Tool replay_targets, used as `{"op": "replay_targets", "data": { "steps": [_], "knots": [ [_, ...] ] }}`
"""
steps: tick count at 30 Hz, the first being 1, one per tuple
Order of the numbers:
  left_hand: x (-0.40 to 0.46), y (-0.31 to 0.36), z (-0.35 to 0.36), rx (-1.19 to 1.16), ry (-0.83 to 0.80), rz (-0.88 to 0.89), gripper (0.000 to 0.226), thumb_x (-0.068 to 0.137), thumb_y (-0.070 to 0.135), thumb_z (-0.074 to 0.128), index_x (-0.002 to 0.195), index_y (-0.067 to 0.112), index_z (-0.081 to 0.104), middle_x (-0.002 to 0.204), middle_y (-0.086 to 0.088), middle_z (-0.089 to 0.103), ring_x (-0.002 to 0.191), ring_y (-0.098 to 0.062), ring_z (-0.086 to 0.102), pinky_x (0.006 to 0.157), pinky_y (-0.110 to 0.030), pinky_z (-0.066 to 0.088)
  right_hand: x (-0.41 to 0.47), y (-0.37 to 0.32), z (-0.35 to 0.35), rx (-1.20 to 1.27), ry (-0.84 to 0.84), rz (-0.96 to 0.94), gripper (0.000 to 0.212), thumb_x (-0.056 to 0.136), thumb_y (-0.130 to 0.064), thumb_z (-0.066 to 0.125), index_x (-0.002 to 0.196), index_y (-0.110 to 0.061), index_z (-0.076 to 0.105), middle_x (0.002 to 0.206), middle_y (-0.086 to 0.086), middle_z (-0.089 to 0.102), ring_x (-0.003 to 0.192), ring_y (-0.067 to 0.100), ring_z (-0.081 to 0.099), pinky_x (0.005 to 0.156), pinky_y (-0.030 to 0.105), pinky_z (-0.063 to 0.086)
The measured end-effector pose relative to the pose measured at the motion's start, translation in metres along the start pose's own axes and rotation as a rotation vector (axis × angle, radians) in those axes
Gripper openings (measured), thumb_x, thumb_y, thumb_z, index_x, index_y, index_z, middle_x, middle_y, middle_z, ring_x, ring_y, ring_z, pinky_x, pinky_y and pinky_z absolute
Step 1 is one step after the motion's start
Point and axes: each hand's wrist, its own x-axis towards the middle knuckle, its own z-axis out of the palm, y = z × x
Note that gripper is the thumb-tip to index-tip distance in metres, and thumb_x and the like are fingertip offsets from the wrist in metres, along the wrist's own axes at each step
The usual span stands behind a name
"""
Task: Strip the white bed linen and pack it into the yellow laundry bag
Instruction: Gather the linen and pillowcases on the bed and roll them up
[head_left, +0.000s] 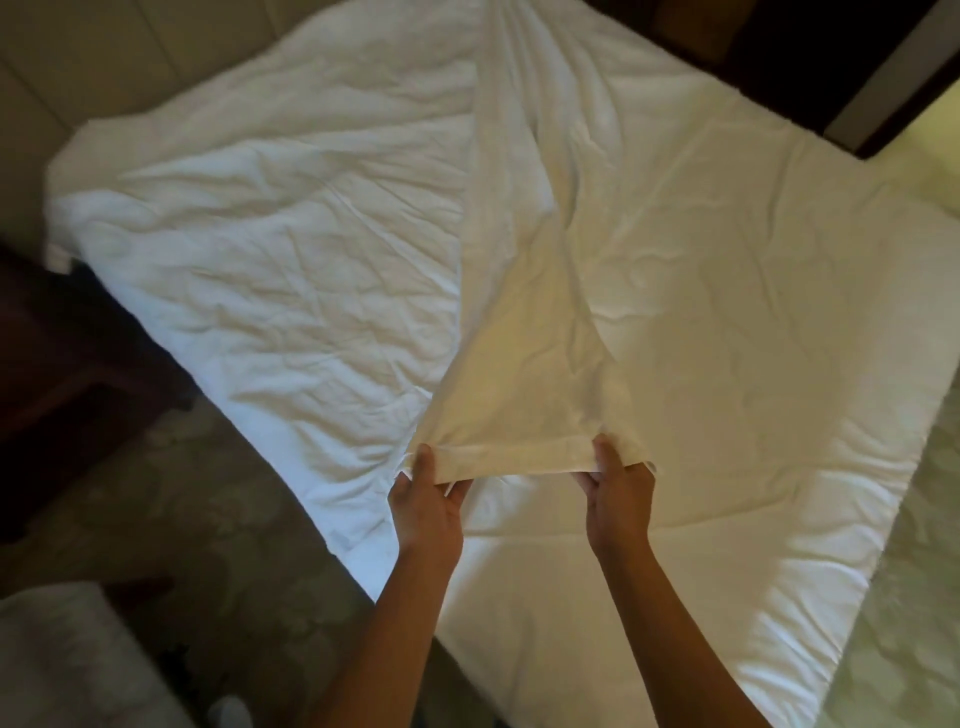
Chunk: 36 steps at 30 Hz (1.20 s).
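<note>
Both hands, left hand (427, 493) and right hand (618, 486), pinch the hem of a white sheet (524, 364) lifted off the bed (779, 415). Soft, light, limp cloth; best gathered by hem and corners, likely to billow.

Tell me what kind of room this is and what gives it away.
Most likely a bedroom, perhaps a hotel room. A large bed fills the view, both hands lift a white sheet off it by its hem, a padded headboard stands behind, and patterned carpet covers the floor.
</note>
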Motion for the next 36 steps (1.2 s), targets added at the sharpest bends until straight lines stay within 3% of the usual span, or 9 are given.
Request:
{"op": "replay_targets", "data": {
  "steps": [4, 9, 15, 20, 22, 24, 27, 31, 36],
  "knots": [
    [0.006, 0.075, -0.028, -0.038, -0.023, 0.022, 0.017, 0.101, 0.015, 0.055, 0.115, 0.007, 0.062, 0.110, -0.011, 0.071, 0.099, -0.025, 0.070, 0.071, -0.032, 0.060, -0.048, 0.005, 0.066, -0.018, -0.047, -0.040, 0.018, 0.097, -0.003, 0.056, 0.100, -0.019, 0.064, 0.102, 0.004, 0.071, 0.096, 0.018, 0.069, 0.078, 0.039, 0.058],
    [0.024, 0.161, -0.060, -0.132, -0.052, 0.029, 0.016, 0.099, 0.011, 0.058, 0.112, 0.002, 0.061, 0.110, -0.014, 0.070, 0.100, -0.027, 0.069, 0.068, -0.030, 0.062, -0.096, 0.015, 0.147, -0.067, -0.115, -0.082, 0.015, 0.098, -0.005, 0.056, 0.098, -0.015, 0.067, 0.095, 0.002, 0.066, 0.084, 0.009, 0.065, 0.069, 0.031, 0.058],
    [0.041, 0.241, -0.080, -0.222, -0.060, 0.063, 0.009, 0.100, 0.009, 0.056, 0.107, 0.005, 0.061, 0.108, -0.012, 0.068, 0.096, -0.023, 0.069, 0.071, -0.028, 0.062, -0.130, 0.019, 0.234, -0.082, -0.244, -0.088, 0.021, 0.098, -0.005, 0.055, 0.116, 0.004, 0.062, 0.083, 0.002, 0.056, 0.076, 0.010, 0.058, 0.067, 0.027, 0.060],
    [0.057, 0.287, -0.087, -0.237, -0.076, 0.074, 0.017, 0.102, 0.013, 0.053, 0.115, 0.006, 0.062, 0.114, -0.011, 0.069, 0.110, -0.027, 0.066, 0.086, -0.034, 0.059, -0.142, 0.026, 0.299, -0.085, -0.395, -0.094, 0.024, 0.099, -0.006, 0.055, 0.119, -0.013, 0.066, 0.094, 0.009, 0.064, 0.093, 0.020, 0.064, 0.073, 0.031, 0.060],
    [0.070, 0.301, -0.087, -0.241, -0.097, 0.058, 0.023, 0.103, 0.015, 0.052, 0.122, 0.005, 0.060, 0.118, -0.013, 0.069, 0.110, -0.028, 0.067, 0.084, -0.033, 0.059, -0.145, 0.033, 0.322, -0.087, -0.459, -0.090, 0.024, 0.099, -0.006, 0.054, 0.115, -0.018, 0.068, 0.098, 0.010, 0.068, 0.095, 0.022, 0.067, 0.075, 0.032, 0.059],
    [0.082, 0.313, -0.084, -0.237, -0.145, -0.001, 0.031, 0.103, 0.024, 0.052, 0.124, 0.003, 0.059, 0.118, -0.016, 0.068, 0.105, -0.029, 0.068, 0.083, -0.036, 0.059, -0.146, 0.039, 0.344, -0.083, -0.509, -0.084, 0.023, 0.100, -0.006, 0.053, 0.117, -0.013, 0.067, 0.102, 0.010, 0.071, 0.099, 0.024, 0.070, 0.077, 0.033, 0.058],
    [0.103, 0.329, -0.076, -0.181, -0.229, -0.147, 0.052, 0.101, 0.043, 0.050, 0.126, -0.001, 0.060, 0.120, -0.018, 0.068, 0.110, -0.031, 0.065, 0.100, -0.042, 0.049, -0.144, 0.053, 0.379, -0.146, -0.541, -0.077, 0.020, 0.099, -0.011, 0.057, 0.113, 0.000, 0.066, 0.103, 0.018, 0.071, 0.105, 0.033, 0.068, 0.079, 0.035, 0.057],
    [0.144, 0.354, -0.065, -0.118, -0.236, -0.222, 0.057, 0.101, 0.048, 0.047, 0.132, 0.002, 0.060, 0.132, -0.021, 0.062, 0.126, -0.035, 0.058, 0.112, -0.046, 0.040, -0.134, 0.069, 0.427, -0.282, -0.592, -0.105, 0.040, 0.087, -0.036, 0.063, 0.101, 0.001, 0.068, 0.097, 0.025, 0.069, 0.093, 0.036, 0.068, 0.082, 0.044, 0.053],
    [0.207, 0.404, -0.046, -0.043, -0.119, -0.049, 0.037, 0.107, 0.024, 0.039, 0.130, 0.000, 0.057, 0.131, -0.025, 0.061, 0.123, -0.041, 0.057, 0.110, -0.050, 0.041, -0.096, 0.076, 0.484, -0.219, -0.520, 0.013, 0.019, 0.096, -0.008, 0.060, 0.113, -0.004, 0.067, 0.106, 0.011, 0.073, 0.102, 0.025, 0.068, 0.085, 0.035, 0.055]
  ]
}}
